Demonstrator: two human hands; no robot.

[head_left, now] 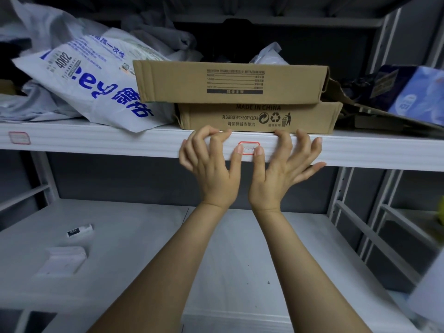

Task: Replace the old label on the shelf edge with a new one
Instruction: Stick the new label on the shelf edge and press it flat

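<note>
Both thumbs press ends of red-bordered label [249, 148], mid shelf edge [120, 140]. Left hand [211, 167], right hand [283, 169] loose, grasping nothing. I judge new label being smoothed; could be old. Next: rub corners flat.

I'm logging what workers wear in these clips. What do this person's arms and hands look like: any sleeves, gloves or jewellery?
The left forearm and right forearm are bare down to the frame's edge, with no sleeves in view. The left hand and right hand wear no gloves, and no rings, watch or wristband show. The fingers have short, unpainted nails.
</note>
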